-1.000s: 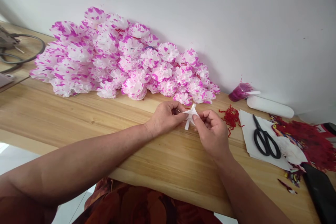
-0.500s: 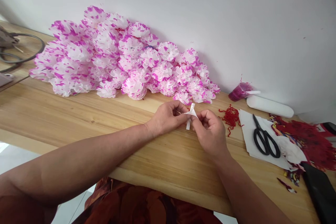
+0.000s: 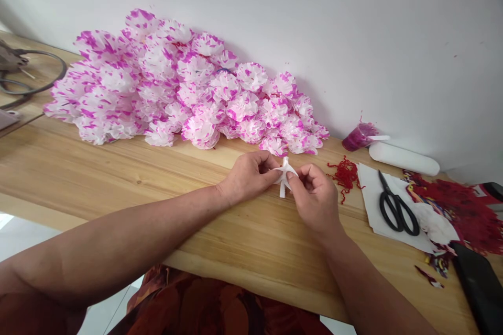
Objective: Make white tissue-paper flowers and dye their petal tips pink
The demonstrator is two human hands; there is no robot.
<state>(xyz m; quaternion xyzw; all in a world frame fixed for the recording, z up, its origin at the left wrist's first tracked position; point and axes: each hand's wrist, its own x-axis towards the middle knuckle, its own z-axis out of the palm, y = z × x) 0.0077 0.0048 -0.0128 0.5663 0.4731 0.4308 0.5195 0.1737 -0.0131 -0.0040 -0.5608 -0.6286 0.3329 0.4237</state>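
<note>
In the head view, a thin, white, paper-like piece (image 3: pixel 285 168) with flared sides and narrow ends is above the grained wooden table (image 3: pixel 118 172), before ruffled, purple-flecked flowers (image 3: pixel 196 89). Its long axis runs near to far. The left hand (image 3: pixel 251 177) and right hand (image 3: pixel 319 199) each pinch one side.

- Desk (image 3: pixel 126 188): pale wood, smooth, streaked grain, soft sheen.
- White folded piece (image 3: pixel 283 174): thin, matt, paper-like.
- Heaped flowers (image 3: pixel 242 107): flimsy, crinkled, tissue-like, matt.
- Red yarn (image 3: pixel 346 171): rough, kinked, fibrous.
- Scissors (image 3: pixel 390 197): metal-looking blades, smooth black handles, apparently plastic.
- White sheet (image 3: pixel 370 196): flat, matt, paper-like.
- Cup (image 3: pixel 356 138): see-through, plastic-looking, stained inside.
- Wall (image 3: pixel 393 47): matt, smooth, lightly speckled.
- Cable (image 3: pixel 58 60): dark, smooth, rubbery-looking.
</note>
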